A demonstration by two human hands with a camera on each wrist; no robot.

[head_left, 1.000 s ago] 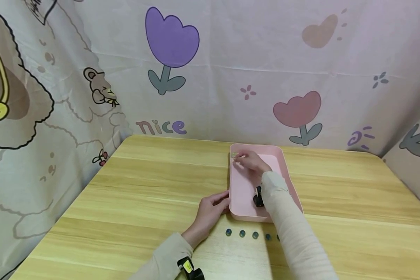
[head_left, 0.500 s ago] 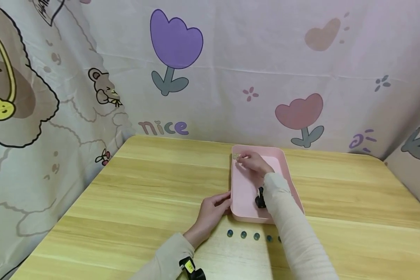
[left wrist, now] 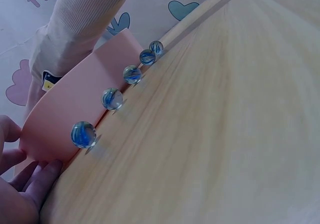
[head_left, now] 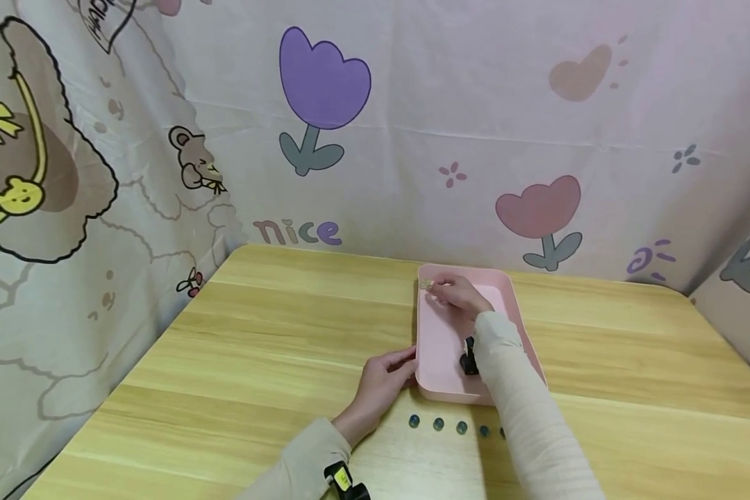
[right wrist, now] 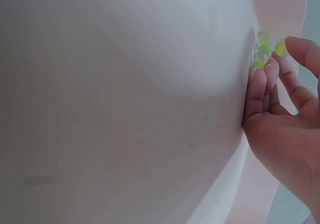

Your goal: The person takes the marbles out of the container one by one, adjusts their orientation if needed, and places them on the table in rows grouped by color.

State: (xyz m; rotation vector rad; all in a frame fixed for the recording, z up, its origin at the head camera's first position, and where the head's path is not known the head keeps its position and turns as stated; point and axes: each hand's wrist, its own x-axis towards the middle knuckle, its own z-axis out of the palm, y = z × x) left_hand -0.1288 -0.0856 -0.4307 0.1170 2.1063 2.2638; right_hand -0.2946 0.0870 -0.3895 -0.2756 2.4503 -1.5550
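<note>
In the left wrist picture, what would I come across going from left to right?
Left hand → first blue marble → second blue marble → third blue marble → fourth blue marble → fifth blue marble → blue-green printed heart.

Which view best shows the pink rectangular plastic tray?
The head view: most of the tray shows, rim and floor, though the cream-sleeved right arm covers part. Left wrist shows mainly its outer wall; right wrist, only some floor and wall close up.
</note>
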